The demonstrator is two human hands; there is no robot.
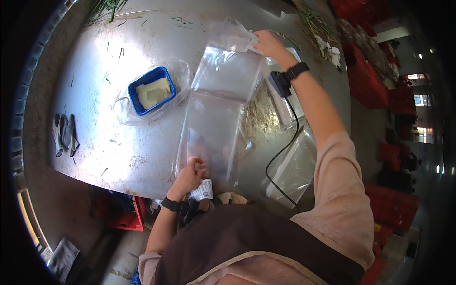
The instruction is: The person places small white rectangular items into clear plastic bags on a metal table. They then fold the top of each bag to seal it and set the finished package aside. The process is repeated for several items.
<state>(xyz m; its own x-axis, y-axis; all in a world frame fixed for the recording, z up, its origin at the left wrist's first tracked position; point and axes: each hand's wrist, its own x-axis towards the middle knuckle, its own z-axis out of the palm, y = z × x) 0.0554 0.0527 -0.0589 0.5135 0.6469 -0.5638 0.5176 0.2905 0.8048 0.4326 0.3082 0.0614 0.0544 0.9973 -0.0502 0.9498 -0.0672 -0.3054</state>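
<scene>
A stack of long clear plastic bags (217,121) lies lengthwise on the metal table in front of me. At its far end my right hand (268,43) pinches the crumpled edge of a clear plastic bag (233,34). My left hand (188,180) is at the near end of the stack, fingers curled; whether they grip anything is unclear. Just below that hand is a white printed label (202,190), partly hidden by the wrist. A blue plastic tub (152,91) with a pale yellowish block or sponge (154,93) inside stands left of the stack, on a crumpled clear bag (124,115).
More clear plastic bags (294,171) lie at the right. A black cable (274,156) hangs from my right wrist device (280,83). Work gloves (65,135) rest at the left edge. Green stalks (108,9) lie at the far side. Red crates (365,76) stand beyond the table.
</scene>
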